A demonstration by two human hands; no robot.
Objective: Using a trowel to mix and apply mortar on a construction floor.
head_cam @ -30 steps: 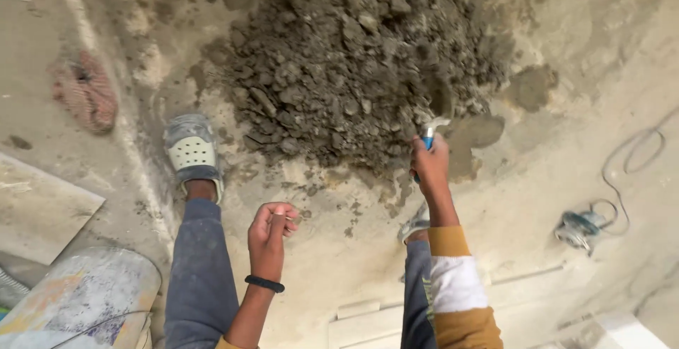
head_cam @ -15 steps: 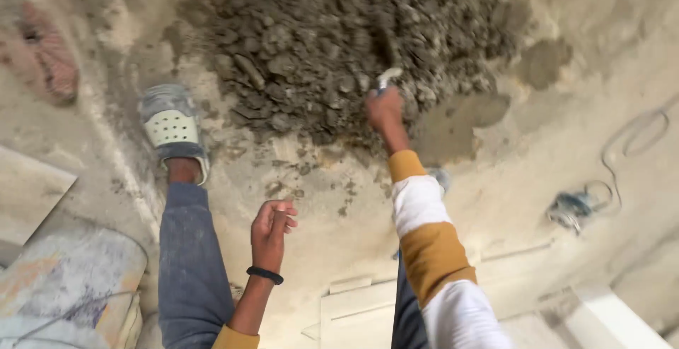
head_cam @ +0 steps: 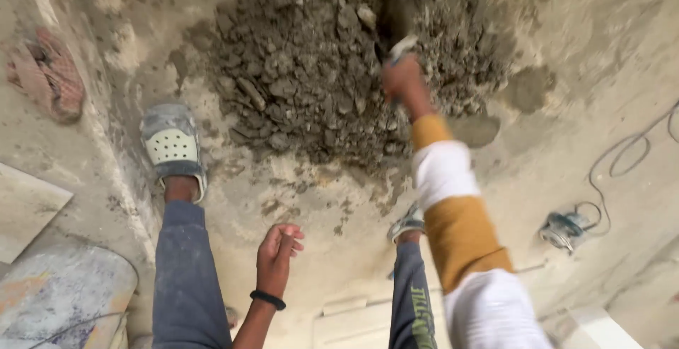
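right hand (head_cam: 402, 80) clenched around a trowel handle (head_cam: 400, 48), in the mortar heap (head_cam: 318, 73); left hand (head_cam: 277, 248) loosely curled, empty; power tool (head_cam: 564, 229) near floor's right edge.

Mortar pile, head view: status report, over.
Right hand gripping trowel, dug into mortar pile. Left hand empty, hanging. Nothing blocking.

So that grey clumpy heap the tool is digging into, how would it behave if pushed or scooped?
The mortar heap looks damp and lumpy, so it would probably crumble into clods rather than flow. It is likely heavy for its size. The right hand drives a tool into it, and the dark groove there suggests it holds its shape.
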